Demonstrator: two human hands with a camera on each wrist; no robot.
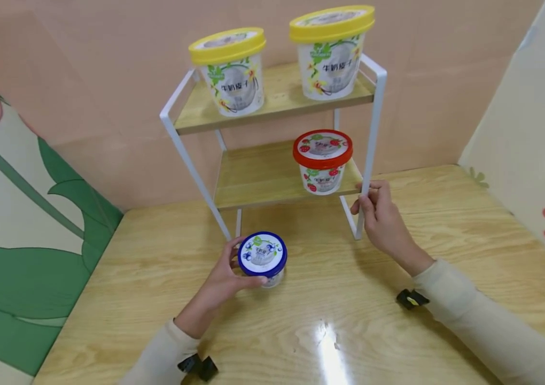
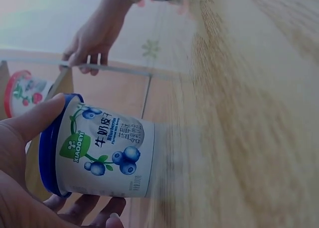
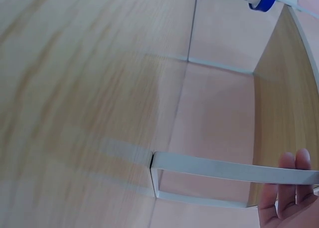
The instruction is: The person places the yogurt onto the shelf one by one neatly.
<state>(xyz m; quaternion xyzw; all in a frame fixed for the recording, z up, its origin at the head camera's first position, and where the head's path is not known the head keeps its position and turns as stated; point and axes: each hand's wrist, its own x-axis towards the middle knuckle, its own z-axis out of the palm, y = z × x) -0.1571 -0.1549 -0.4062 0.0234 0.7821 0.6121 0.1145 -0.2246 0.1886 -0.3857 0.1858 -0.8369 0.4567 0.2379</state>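
My left hand (image 1: 220,280) grips an ice-cream-style paper cup with a blue lid (image 1: 263,255), thumb on the near side and fingers round the far side. Blueberries and the word Blueberries show on the cup's side (image 2: 107,150) in the left wrist view, and its base is right at the tabletop. My right hand (image 1: 388,224) holds the right front leg of a two-tier shelf rack (image 1: 258,176); in the right wrist view its fingertips (image 3: 302,160) curl over the white metal bar. A red-lidded cup (image 1: 322,160) stands on the lower shelf, close to that hand.
Two yellow-lidded cups (image 1: 239,80) stand on the rack's upper shelf, one left and one right. The rack stands on a wood-grain table (image 1: 373,331) by a pink back wall (image 1: 109,96). Flower-patterned panels (image 1: 13,214) flank both sides.
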